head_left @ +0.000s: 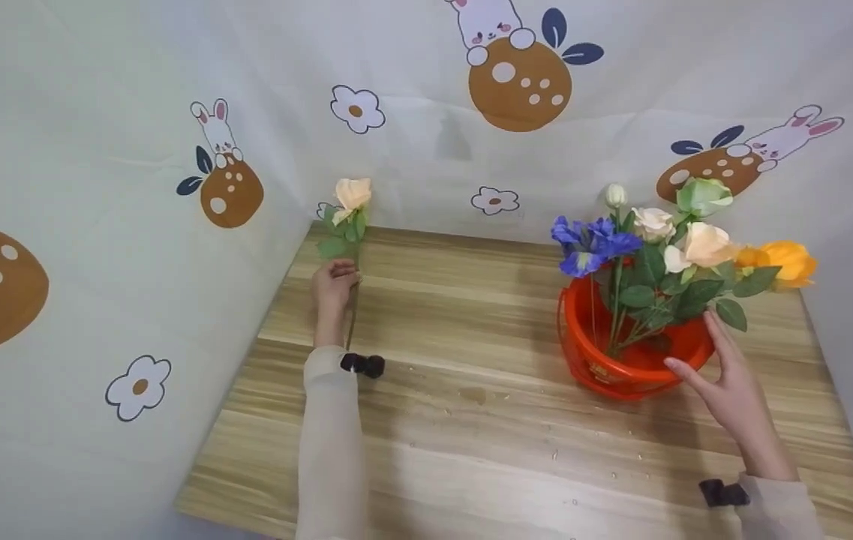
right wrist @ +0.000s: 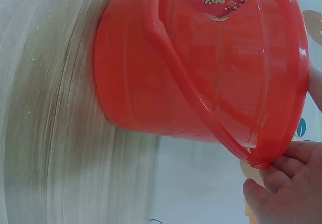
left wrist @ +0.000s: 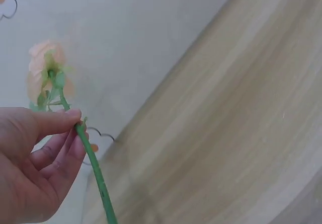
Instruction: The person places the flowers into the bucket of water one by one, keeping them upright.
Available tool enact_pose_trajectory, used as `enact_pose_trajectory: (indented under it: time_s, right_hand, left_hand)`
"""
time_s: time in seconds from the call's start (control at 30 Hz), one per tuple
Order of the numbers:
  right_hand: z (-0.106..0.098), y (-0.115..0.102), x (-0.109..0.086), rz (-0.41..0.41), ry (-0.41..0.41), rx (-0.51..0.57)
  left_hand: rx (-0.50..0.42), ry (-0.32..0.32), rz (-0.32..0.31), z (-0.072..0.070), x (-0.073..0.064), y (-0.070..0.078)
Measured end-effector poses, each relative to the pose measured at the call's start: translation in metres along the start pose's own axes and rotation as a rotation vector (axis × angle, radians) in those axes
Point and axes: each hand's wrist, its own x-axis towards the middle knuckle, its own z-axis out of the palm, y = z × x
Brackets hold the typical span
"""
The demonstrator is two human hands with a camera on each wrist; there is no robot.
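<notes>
My left hand (head_left: 334, 283) pinches the green stem (left wrist: 97, 171) of an artificial peach rose (head_left: 353, 193) between thumb and fingertips. The bloom points up toward the far wall and the stem runs down past the wrist. On the right, a red plastic bucket (head_left: 584, 352) stands on the table with several artificial flowers leaning in it: a blue iris (head_left: 591, 244), a peach rose (head_left: 704, 246), an orange flower (head_left: 790, 262) and paler blooms. My right hand (head_left: 730, 386) holds the bucket's rim at the near right, its lower fingers (right wrist: 289, 171) beside the handle joint.
The wood-grain table (head_left: 464, 315) carries small wet spots in its middle. Light cloth with printed rabbits and flowers (head_left: 396, 157) hangs close behind and to both sides. The bucket's handle (right wrist: 188, 90) hangs down along its outer wall.
</notes>
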Motion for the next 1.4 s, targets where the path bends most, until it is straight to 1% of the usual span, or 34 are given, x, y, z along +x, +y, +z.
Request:
enact_pose_trajectory:
  time_s: [0.13,0.23,0.33,0.5,0.63,0.7,0.8,0.93,1.0,1.1,1.2,1.27,1.33,1.4]
  right_hand:
    - [0.001,0.000,0.000,-0.001,0.004,-0.004]
    - [0.002,0.000,0.000,0.004,0.003,-0.003]
    - [0.002,0.001,0.000,0.004,0.004,0.002]
    - [0.002,0.002,0.002,0.000,0.007,0.004]
    - [0.001,0.001,0.002,0.007,-0.003,0.004]
    - [0.001,0.000,0.003,0.012,-0.008,0.007]
    - [0.000,-0.002,0.004,0.007,-0.003,0.015]
    - [0.000,-0.004,0.005,0.010,-0.002,0.021]
    - [0.000,-0.005,0.005,0.017,-0.012,0.019]
    - [0.001,-0.003,0.004,0.023,-0.021,0.016]
    - [0.001,-0.002,0.003,0.020,-0.017,0.016]
    - [0.000,-0.002,0.002,0.020,-0.013,0.015]
    - [0.000,-0.002,0.001,0.020,-0.012,0.013]
    - [-0.001,-0.001,0.000,0.024,-0.012,0.013]
  left_hand:
    - [-0.057,-0.021,0.005,0.012,-0.009,0.014]
    - [-0.084,-0.040,0.027,0.022,-0.017,0.024]
    - [-0.132,-0.061,0.054,0.030,-0.024,0.035]
    - [-0.260,-0.106,0.114,0.042,-0.037,0.050]
    - [-0.382,-0.133,0.166,0.051,-0.052,0.063]
    - [-0.416,-0.146,0.185,0.055,-0.059,0.072]
    - [-0.432,-0.167,0.236,0.063,-0.069,0.089]
    - [-0.463,-0.182,0.304,0.073,-0.082,0.111]
    - [-0.490,-0.186,0.322,0.077,-0.090,0.120]
    - [-0.502,-0.188,0.362,0.084,-0.103,0.131]
    - [-0.498,-0.205,0.431,0.098,-0.116,0.143]
    - [-0.500,-0.237,0.464,0.107,-0.127,0.153]
    - [-0.506,-0.269,0.482,0.117,-0.141,0.164]
    - [-0.518,-0.304,0.484,0.131,-0.152,0.171]
